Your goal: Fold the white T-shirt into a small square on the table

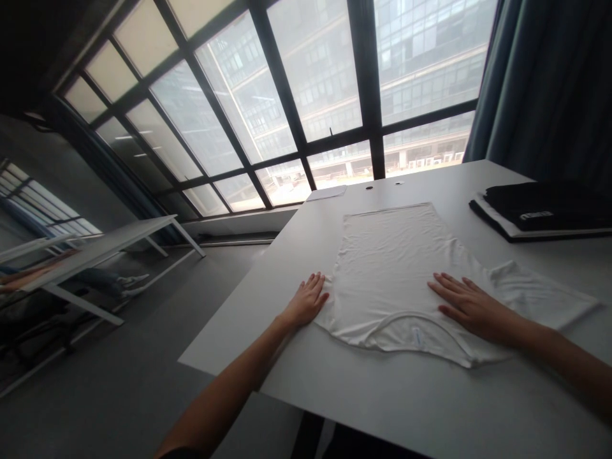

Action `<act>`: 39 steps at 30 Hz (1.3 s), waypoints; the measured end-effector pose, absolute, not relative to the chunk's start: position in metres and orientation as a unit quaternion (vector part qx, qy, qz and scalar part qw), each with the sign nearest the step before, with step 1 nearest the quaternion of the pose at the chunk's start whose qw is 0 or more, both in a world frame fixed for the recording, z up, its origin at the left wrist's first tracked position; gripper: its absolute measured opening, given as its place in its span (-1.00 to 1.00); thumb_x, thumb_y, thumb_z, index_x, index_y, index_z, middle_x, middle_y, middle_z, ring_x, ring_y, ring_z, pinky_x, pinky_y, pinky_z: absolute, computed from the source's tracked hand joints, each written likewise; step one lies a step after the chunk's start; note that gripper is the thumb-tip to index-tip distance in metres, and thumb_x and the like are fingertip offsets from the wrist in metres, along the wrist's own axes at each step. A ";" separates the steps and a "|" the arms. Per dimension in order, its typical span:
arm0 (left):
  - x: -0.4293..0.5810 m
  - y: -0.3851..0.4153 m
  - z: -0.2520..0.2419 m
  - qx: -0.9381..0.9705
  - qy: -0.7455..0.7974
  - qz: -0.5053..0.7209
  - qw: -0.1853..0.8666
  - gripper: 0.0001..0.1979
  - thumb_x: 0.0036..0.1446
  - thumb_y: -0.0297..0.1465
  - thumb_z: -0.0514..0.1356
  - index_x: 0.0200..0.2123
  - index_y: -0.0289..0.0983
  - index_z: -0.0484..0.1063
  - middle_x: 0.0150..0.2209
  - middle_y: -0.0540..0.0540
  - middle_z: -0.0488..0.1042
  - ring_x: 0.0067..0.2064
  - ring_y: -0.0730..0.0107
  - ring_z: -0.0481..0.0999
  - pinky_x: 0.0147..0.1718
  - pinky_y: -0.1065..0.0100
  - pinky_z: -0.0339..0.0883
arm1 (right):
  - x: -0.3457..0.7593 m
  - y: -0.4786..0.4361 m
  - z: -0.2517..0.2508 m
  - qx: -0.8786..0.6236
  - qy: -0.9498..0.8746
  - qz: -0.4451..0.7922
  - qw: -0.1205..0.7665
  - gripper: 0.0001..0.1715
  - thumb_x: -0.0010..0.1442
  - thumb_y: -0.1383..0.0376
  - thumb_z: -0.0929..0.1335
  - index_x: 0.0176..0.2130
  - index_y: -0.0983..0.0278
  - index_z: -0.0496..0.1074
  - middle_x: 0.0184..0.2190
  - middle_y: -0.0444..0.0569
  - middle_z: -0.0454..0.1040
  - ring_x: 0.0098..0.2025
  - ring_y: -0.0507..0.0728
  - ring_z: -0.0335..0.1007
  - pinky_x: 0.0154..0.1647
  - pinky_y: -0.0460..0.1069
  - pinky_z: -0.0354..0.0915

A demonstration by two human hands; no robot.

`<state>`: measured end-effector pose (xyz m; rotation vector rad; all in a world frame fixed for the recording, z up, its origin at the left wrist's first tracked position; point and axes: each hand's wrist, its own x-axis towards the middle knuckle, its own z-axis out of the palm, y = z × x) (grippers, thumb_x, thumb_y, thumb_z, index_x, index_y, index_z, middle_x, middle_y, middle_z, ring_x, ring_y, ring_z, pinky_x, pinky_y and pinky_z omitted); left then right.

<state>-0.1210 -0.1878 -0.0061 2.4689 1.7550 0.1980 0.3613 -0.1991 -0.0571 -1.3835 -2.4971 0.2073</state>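
A white T-shirt (387, 264) lies spread on the white table (296, 376), its neckline towards me and its hem towards the window. Inside the collar a small label shows. My left hand (306, 299) rests flat on the shirt's left sleeve edge, fingers stretched out and pointing away. On the right side of the shirt's chest, my right hand (471, 306) lies flat with its fingers extended. Beyond that hand, the right sleeve spreads out over the table, with some wrinkles. Neither hand grips the cloth.
A stack of folded dark and white garments (540, 210) sits at the table's right. A thin flat sheet (327, 193) lies near the far edge. Large windows (315, 70) stand behind, with a dark curtain (549, 95) at right. Another table (109, 245) and a seated person's legs are at left.
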 end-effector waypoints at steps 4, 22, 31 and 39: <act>-0.114 -0.190 -0.006 0.806 0.590 0.034 0.042 -0.32 0.42 -0.05 -0.12 0.43 -0.34 0.00 0.45 -0.33 -0.08 0.48 0.00 -0.16 0.36 -0.20 -0.23 | 0.359 -0.202 -0.050 -0.481 -0.863 0.076 0.133 -0.23 0.40 -0.13 0.11 0.42 0.13 0.13 0.45 0.06 0.01 0.48 0.32 -0.16 0.41 0.38 -0.08; -0.089 -0.187 -0.013 0.775 0.626 0.089 -0.004 -0.31 0.39 -0.03 -0.06 0.40 -0.35 0.08 0.44 -0.39 -0.04 0.46 -0.13 -0.13 0.35 -0.16 -0.13 | 0.358 -0.201 -0.043 -0.474 -0.864 0.085 0.150 -0.27 0.42 -0.09 0.11 0.41 0.15 0.15 0.44 0.08 0.05 0.47 0.31 -0.13 0.41 0.36 -0.05; -0.034 -0.185 -0.001 0.889 0.447 0.080 0.064 -0.39 0.41 -0.05 -0.02 0.42 -0.10 0.08 0.47 -0.14 -0.07 0.48 0.06 -0.14 0.40 -0.09 -0.18 | 0.356 -0.211 -0.036 -0.500 -0.849 0.072 0.153 -0.27 0.43 -0.03 0.11 0.40 0.28 0.17 0.43 0.17 0.04 0.47 0.30 -0.12 0.41 0.34 -0.03; 0.001 -0.157 0.015 0.862 0.400 0.204 0.235 -0.42 0.36 -0.03 0.05 0.34 -0.14 0.25 0.39 -0.14 0.16 0.43 0.06 0.08 0.39 -0.04 -0.06 | 0.329 -0.160 0.006 -0.524 -0.650 0.344 0.431 -0.44 0.38 0.00 0.20 0.14 0.23 0.46 0.20 0.15 0.45 0.26 0.30 0.35 0.33 0.29 0.20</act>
